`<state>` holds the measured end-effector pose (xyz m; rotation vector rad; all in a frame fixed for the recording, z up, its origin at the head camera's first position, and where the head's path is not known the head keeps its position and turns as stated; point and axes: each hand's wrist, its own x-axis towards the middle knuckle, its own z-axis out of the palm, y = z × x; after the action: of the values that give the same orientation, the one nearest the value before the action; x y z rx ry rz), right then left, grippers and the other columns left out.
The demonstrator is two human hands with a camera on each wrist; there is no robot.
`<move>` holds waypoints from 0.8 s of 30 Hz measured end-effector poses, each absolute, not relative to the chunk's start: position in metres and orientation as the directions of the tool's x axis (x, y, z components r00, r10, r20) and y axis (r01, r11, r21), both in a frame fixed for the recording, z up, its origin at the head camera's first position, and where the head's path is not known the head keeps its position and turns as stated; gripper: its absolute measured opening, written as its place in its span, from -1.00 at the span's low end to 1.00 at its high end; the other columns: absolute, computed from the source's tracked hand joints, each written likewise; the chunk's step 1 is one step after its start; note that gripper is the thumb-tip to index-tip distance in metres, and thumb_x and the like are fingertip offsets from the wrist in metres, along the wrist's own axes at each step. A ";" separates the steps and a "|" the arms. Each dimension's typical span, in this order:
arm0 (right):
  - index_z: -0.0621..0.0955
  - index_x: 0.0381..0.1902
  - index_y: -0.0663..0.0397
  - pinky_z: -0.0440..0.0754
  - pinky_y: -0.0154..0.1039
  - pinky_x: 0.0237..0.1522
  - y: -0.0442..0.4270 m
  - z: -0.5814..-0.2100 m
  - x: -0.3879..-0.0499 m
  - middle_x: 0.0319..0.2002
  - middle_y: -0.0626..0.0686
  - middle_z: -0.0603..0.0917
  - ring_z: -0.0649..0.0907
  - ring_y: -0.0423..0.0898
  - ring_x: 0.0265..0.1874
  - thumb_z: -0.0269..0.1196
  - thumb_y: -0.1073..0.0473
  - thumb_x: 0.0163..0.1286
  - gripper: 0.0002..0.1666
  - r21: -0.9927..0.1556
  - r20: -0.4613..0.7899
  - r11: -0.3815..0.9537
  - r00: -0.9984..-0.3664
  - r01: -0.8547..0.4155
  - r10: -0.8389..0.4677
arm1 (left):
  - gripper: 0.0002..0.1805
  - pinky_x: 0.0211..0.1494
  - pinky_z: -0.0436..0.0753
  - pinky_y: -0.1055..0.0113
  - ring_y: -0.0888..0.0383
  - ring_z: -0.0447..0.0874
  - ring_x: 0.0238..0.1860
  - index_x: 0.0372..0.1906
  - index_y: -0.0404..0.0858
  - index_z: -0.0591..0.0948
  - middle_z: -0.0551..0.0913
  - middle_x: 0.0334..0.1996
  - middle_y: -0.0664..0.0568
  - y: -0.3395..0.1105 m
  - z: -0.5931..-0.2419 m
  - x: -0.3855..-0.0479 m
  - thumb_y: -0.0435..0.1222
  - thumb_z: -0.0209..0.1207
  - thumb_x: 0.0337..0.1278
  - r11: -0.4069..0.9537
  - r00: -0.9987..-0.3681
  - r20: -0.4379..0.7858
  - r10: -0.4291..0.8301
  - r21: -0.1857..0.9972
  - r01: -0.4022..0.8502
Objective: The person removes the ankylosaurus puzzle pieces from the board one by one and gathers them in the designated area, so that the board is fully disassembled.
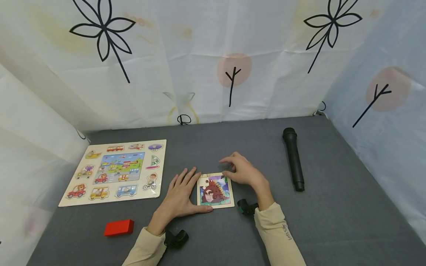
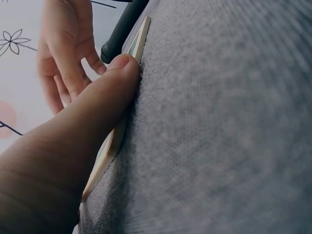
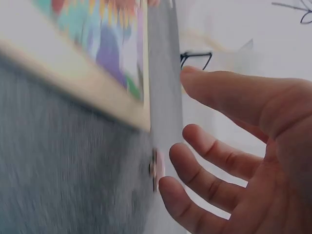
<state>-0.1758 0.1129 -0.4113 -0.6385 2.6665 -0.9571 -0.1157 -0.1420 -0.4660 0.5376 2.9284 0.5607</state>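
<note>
A small square puzzle [image 1: 214, 192] with a wooden border and a reddish-brown animal picture lies flat. My left hand [image 1: 179, 197] is spread at its left side, thumb along the near edge; in the left wrist view the left thumb [image 2: 105, 92] rests against the puzzle's edge [image 2: 116, 141]. Over the top right corner hovers my right hand [image 1: 245, 173], fingers loosely bent. The right wrist view shows the right hand [image 3: 282, 156] with thumb and fingers apart and nothing between them, beside the puzzle's border [image 3: 131, 114].
A larger vehicle puzzle board [image 1: 154, 155] lies at the left, with a red block [image 1: 119, 227] in front of it. A black microphone [image 1: 294, 159] lies at the right. In the right wrist view, a small blurred pinkish thing [image 3: 159, 168] appears past the puzzle; I cannot tell what it is.
</note>
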 end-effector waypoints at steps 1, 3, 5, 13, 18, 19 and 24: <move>0.63 0.28 0.13 0.55 -0.14 -0.18 0.110 -0.410 -0.174 -0.02 0.23 0.56 0.55 0.03 -0.20 0.31 0.19 0.45 -0.54 -0.650 -0.078 0.689 -0.874 -0.320 -0.480 | 0.33 0.63 0.02 -0.32 -0.22 -0.04 0.67 0.62 -0.09 0.21 0.11 0.65 -0.08 -0.142 -0.466 -0.116 0.47 0.38 -0.29 0.869 -0.931 -0.044 0.362 0.377 0.321; 0.64 0.26 0.11 0.54 -0.19 -0.20 0.105 -0.409 -0.171 -0.01 0.23 0.56 0.54 -0.01 -0.24 0.32 0.18 0.44 -0.55 -0.655 -0.088 0.685 -0.868 -0.319 -0.489 | 0.33 0.62 0.02 -0.32 -0.23 -0.03 0.67 0.62 -0.09 0.21 0.11 0.65 -0.09 -0.142 -0.466 -0.116 0.46 0.38 -0.29 0.869 -0.931 -0.042 0.363 0.376 0.322; 0.65 0.25 0.11 0.53 -0.20 -0.24 0.100 -0.409 -0.168 -0.01 0.24 0.56 0.52 -0.04 -0.29 0.34 0.18 0.43 -0.55 -0.661 -0.096 0.678 -0.860 -0.322 -0.502 | 0.33 0.62 0.02 -0.32 -0.22 -0.03 0.67 0.62 -0.09 0.20 0.11 0.65 -0.08 -0.142 -0.467 -0.115 0.46 0.38 -0.29 0.869 -0.931 -0.039 0.363 0.376 0.323; 0.70 0.18 0.05 0.51 -0.25 -0.25 0.082 -0.413 -0.162 -0.03 0.20 0.56 0.49 -0.10 -0.32 0.41 0.14 0.37 -0.57 -0.669 -0.117 0.667 -0.839 -0.329 -0.531 | 0.32 0.62 0.03 -0.32 -0.23 -0.02 0.66 0.61 -0.10 0.21 0.13 0.64 -0.10 -0.142 -0.468 -0.115 0.45 0.38 -0.27 0.863 -0.930 -0.024 0.367 0.380 0.332; 0.74 0.13 -0.01 0.50 -0.22 -0.22 0.076 -0.418 -0.159 -0.08 0.13 0.54 0.47 -0.12 -0.29 0.42 0.11 0.36 -0.61 -0.643 -0.131 0.693 -0.845 -0.326 -0.519 | 0.32 0.62 0.03 -0.32 -0.23 -0.03 0.66 0.61 -0.10 0.21 0.12 0.65 -0.09 -0.142 -0.468 -0.116 0.46 0.38 -0.28 0.865 -0.930 -0.028 0.366 0.380 0.329; 0.75 0.12 -0.04 0.52 -0.21 -0.19 0.075 -0.419 -0.158 -0.08 0.12 0.54 0.47 -0.12 -0.27 0.42 0.10 0.36 -0.63 -0.635 -0.137 0.701 -0.847 -0.323 -0.514 | 0.33 0.62 0.03 -0.32 -0.23 -0.03 0.66 0.61 -0.10 0.21 0.12 0.65 -0.09 -0.142 -0.468 -0.116 0.47 0.38 -0.28 0.866 -0.930 -0.029 0.366 0.378 0.328; 0.78 0.07 -0.13 0.53 -0.15 -0.14 0.072 -0.421 -0.155 -0.08 0.09 0.52 0.46 -0.10 -0.22 0.45 0.08 0.33 -0.66 -0.597 -0.144 0.734 -0.857 -0.324 -0.495 | 0.33 0.62 0.03 -0.33 -0.22 -0.02 0.66 0.61 -0.10 0.21 0.12 0.65 -0.08 -0.142 -0.468 -0.116 0.48 0.37 -0.29 0.868 -0.931 -0.030 0.364 0.375 0.327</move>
<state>-0.1547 0.0722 -0.4214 -0.6403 2.6436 -0.8311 -0.1160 -0.1417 -0.4683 0.5444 2.9388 0.5634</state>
